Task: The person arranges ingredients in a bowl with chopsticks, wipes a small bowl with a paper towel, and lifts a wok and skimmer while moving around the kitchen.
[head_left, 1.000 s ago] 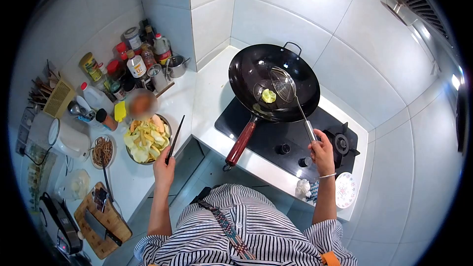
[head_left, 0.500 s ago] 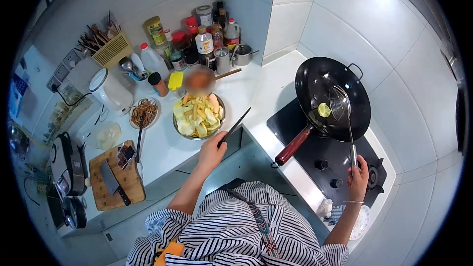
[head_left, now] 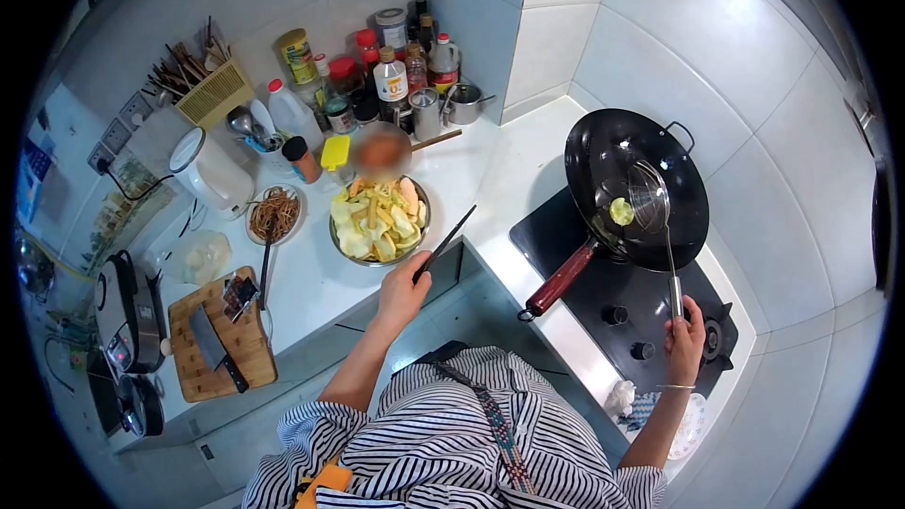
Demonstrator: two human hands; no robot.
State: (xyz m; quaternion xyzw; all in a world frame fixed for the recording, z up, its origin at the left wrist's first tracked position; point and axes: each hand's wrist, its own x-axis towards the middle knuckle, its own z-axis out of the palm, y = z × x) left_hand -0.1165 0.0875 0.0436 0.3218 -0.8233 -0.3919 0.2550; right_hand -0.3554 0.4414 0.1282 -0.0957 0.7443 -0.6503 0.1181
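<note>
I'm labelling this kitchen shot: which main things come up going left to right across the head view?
Dark rice cooker, rectangular wooden cutting board, left hand holding slender dark chopsticks, dark red handle of the black metal wok, right hand gripping the silver handle of a wire-mesh strainer.

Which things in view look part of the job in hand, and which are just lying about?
Apparently in use:
strainer, in the right hand
chopsticks, in the left hand
wok
green piece inside

Apparently lying about:
cleaver
cutting board
kettle
rice cooker
</note>
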